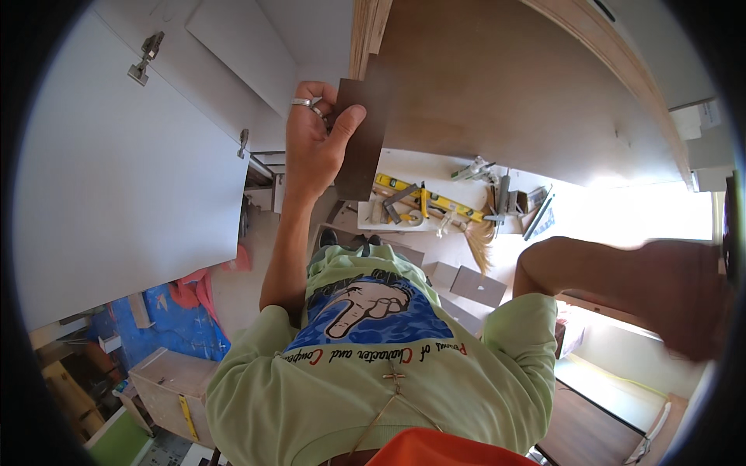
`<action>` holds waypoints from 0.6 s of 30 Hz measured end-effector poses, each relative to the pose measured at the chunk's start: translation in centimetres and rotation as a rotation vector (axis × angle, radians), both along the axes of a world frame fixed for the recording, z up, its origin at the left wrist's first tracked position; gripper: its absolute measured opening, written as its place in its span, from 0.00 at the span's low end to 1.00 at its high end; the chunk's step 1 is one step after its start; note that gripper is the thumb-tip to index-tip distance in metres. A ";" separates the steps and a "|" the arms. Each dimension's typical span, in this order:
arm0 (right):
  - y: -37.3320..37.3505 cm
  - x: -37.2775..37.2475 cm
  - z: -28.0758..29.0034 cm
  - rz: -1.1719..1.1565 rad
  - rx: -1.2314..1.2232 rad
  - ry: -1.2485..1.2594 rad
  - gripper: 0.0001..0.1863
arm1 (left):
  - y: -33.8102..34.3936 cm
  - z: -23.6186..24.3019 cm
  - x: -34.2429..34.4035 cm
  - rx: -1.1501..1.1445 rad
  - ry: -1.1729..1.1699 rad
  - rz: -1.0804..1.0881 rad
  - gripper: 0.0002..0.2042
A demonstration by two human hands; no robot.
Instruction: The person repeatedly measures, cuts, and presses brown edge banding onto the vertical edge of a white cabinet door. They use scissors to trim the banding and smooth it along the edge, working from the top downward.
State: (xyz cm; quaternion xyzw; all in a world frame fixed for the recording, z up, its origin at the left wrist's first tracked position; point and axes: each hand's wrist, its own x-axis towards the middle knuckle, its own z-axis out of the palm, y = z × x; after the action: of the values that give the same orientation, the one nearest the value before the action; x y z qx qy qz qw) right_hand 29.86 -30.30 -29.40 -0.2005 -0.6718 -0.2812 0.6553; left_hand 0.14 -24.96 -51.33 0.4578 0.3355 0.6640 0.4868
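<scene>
My left hand point(317, 144) is raised in front of me, with rings on its fingers. It grips a narrow dark brown strip of board point(364, 147), thumb on the face and fingers curled behind the edge. The strip hangs upright beside a large brown panel point(482, 101) with a pale wooden edge. Far out to the right reaches my right hand point(688, 299), close to the view's rim. Motion blurs it, so its fingers and anything in them cannot be made out.
Pale cabinet doors with metal hinges point(146, 58) stand at the left. A white worktop point(396, 161) below the panel carries a yellow spirit level point(458, 206), a carpenter's square point(398, 203), a straw brush point(479, 245) and other tools. A wooden box point(167, 388) sits lower left.
</scene>
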 end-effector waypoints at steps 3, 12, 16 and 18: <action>6.1 2.4 -0.3 -0.218 -0.128 0.033 0.11 | 0.6 -0.1 -0.4 0.031 0.010 0.022 0.14; 20.9 12.8 -1.8 -0.467 -0.621 -0.075 0.22 | 1.6 -0.9 -1.5 -0.065 0.227 0.019 0.14; 29.0 20.4 2.3 -0.651 -0.562 -0.295 0.25 | 1.5 -0.5 -1.8 -0.068 0.305 0.008 0.15; 32.9 23.0 4.3 -0.732 -0.610 -0.425 0.25 | 1.1 -0.7 -2.0 -0.104 0.325 -0.043 0.15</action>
State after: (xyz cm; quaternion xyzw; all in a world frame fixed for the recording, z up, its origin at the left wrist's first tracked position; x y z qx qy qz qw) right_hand 52.83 2.64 -25.06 -0.5424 -0.7275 -0.3179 0.2748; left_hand -1.90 -23.88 -52.00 0.5403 0.4339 0.5525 0.4632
